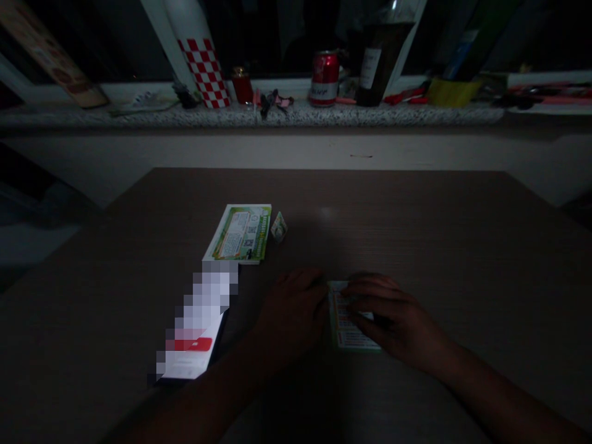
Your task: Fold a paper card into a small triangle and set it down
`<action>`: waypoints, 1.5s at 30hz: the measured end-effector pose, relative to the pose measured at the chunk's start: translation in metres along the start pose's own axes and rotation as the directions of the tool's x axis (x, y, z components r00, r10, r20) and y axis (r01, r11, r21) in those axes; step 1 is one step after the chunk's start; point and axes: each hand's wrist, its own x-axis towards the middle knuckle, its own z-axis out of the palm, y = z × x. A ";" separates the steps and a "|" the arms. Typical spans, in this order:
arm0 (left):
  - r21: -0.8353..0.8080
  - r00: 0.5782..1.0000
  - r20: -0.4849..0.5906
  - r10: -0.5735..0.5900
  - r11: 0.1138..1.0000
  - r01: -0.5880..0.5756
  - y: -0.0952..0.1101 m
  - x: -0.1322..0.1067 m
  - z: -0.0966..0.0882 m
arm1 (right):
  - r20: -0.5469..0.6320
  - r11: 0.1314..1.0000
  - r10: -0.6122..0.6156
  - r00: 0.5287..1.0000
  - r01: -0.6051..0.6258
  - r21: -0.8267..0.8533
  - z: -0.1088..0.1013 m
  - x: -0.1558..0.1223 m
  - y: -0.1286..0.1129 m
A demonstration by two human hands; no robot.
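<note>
A small printed leaflet (354,338) with a green edge and lines of text lies flat on the table in front of me. My right hand (398,314) rests over its right part, fingers stretched and thumb apart, covering much of the print. At the leaflet's left edge is my left hand (293,308), its fingers curled down and close together. Its fingertips are in shadow, so whether they grip the edge cannot be seen.
On the left lies a lit phone (189,364), partly pixelated. Beyond it sit a green-and-white booklet stack (240,234) and a small folded paper piece (279,227). The windowsill (287,117) holds a red can (324,77), a checkered bottle (206,71) and a dark bottle (377,68).
</note>
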 end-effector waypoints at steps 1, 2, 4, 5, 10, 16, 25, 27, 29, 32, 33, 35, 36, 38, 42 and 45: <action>-0.002 1.000 -0.006 -0.013 1.000 0.013 0.000 0.000 0.001 | -0.001 1.000 0.001 1.000 -0.001 -0.001 0.000 0.000 0.000; -0.004 1.000 -0.015 -0.027 1.000 0.027 0.000 0.000 0.002 | -0.004 1.000 0.000 1.000 0.000 -0.003 0.000 0.000 0.000; -0.010 0.997 -0.044 -0.058 0.998 0.057 0.000 0.000 0.004 | -0.010 1.000 -0.011 1.000 0.011 -0.005 0.001 0.001 0.000; -0.017 0.995 -0.060 -0.076 0.997 0.075 -0.001 0.000 0.005 | -0.011 1.000 -0.015 1.000 0.015 -0.006 0.001 0.001 -0.001; -0.055 0.983 -0.095 -0.156 0.987 0.151 -0.002 0.001 0.011 | -0.003 1.000 -0.012 1.000 0.012 -0.011 0.002 0.001 -0.002; -0.067 0.976 -0.105 -0.189 0.981 0.183 0.001 0.002 0.014 | -0.020 1.000 -0.025 0.999 0.025 -0.016 0.004 0.000 0.001; -0.061 0.975 -0.099 -0.198 0.979 0.192 0.001 0.003 0.014 | -0.010 1.000 -0.014 1.000 0.014 -0.016 0.003 0.001 -0.002; -0.056 0.976 -0.098 -0.196 0.980 0.192 0.001 0.003 0.014 | -0.017 1.000 -0.004 1.000 0.004 -0.019 0.003 0.001 -0.003; -0.052 0.976 -0.096 -0.194 0.980 0.190 0.001 0.004 0.014 | -0.021 1.000 -0.007 1.000 0.007 -0.015 0.003 0.001 -0.003; -0.046 0.977 -0.098 -0.187 0.982 0.183 0.001 0.004 0.014 | -0.023 1.000 -0.016 1.000 0.016 -0.017 0.004 0.001 -0.002; -0.044 0.978 -0.098 -0.186 0.982 0.182 0.001 0.004 0.014 | -0.025 1.000 -0.020 0.999 0.020 -0.020 0.004 0.001 -0.002; -0.042 0.978 -0.095 -0.184 0.983 0.181 0.001 0.004 0.013 | -0.023 0.999 -0.023 0.999 0.022 -0.024 0.004 0.001 -0.002; -0.043 0.978 -0.094 -0.185 0.982 0.181 0.001 0.004 0.013 | -0.020 0.999 -0.023 1.000 0.023 -0.024 0.004 0.001 -0.002; -0.045 0.978 -0.090 -0.188 0.982 0.184 0.002 0.004 0.013 | -0.012 1.000 -0.019 1.000 0.019 -0.023 0.004 0.001 -0.002; -0.043 0.978 -0.086 -0.192 0.981 0.189 0.003 0.005 0.011 | -0.005 0.999 -0.017 1.000 0.017 -0.032 0.004 0.001 -0.002; -0.038 0.978 -0.083 -0.194 0.981 0.191 0.003 0.005 0.011 | -0.004 0.999 -0.020 1.000 0.019 -0.043 0.004 0.001 -0.002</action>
